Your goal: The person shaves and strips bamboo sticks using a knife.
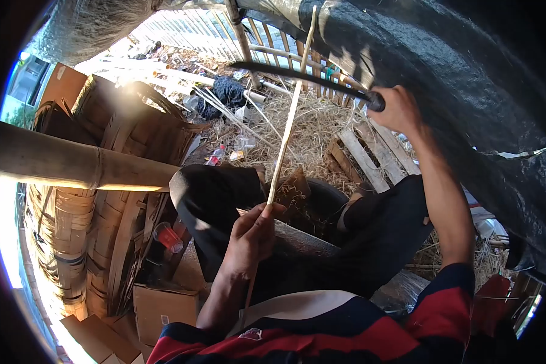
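Note:
My left hand [253,238] is closed around a long, thin bamboo strip [290,115]. The strip rises from the fist and leans slightly right toward the top of the view; its lower part runs down along my forearm. In my right hand [395,109], raised at the upper right, is the dark handle of a machete [303,76]. Its long blade points left and crosses the strip in view near the strip's upper part. Whether the blade touches the strip I cannot tell. Both of my knees are bent, one on each side.
Woven bamboo rolls [73,242] and a thick bamboo pole [85,159] are at the left, above cardboard boxes [164,312]. Shavings [303,130] cover the ground ahead, beside wooden slats [364,158]. A black tarp [461,79] hangs at the right. A red cup [168,238] lies by my left knee.

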Tool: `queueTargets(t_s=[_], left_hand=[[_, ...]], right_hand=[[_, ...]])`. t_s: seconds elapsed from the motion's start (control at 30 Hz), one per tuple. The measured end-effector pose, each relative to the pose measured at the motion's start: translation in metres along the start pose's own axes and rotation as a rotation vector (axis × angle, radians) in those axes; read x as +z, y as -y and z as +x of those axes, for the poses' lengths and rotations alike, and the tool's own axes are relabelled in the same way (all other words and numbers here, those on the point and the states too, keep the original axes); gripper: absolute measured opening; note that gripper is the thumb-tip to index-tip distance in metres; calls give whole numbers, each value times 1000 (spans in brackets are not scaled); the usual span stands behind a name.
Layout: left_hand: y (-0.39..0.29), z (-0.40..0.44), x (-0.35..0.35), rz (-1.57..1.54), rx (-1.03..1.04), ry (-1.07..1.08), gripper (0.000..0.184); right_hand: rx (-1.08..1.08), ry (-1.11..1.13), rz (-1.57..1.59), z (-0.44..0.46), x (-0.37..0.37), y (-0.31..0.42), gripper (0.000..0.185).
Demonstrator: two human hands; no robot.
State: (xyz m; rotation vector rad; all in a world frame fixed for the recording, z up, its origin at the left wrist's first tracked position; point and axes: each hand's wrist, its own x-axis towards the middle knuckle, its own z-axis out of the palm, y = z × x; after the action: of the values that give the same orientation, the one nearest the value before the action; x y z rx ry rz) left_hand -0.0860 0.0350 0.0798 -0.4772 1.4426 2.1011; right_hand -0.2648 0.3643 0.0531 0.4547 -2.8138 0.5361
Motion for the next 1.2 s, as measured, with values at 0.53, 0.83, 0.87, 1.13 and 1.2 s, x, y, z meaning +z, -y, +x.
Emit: queueTargets(t_s=[0.53, 0.83, 0.87, 1.13, 1.2], left_hand=[[13, 27, 18, 201, 167, 12, 33], [-5, 18, 10, 183, 117, -12, 33], [-5, 16, 8, 183, 118, -15, 33], [-4, -14, -12, 126, 19, -30, 33], [2, -12, -13, 122, 20, -21, 33]], right_hand=[[-375, 176, 110, -7, 30, 61, 12], [-342, 100, 38, 2, 18, 32, 16], [-344, 100, 39, 3, 17, 29, 16], [160, 116, -17, 6, 0, -5, 21], [227, 125, -111, 5, -3, -2, 18]])
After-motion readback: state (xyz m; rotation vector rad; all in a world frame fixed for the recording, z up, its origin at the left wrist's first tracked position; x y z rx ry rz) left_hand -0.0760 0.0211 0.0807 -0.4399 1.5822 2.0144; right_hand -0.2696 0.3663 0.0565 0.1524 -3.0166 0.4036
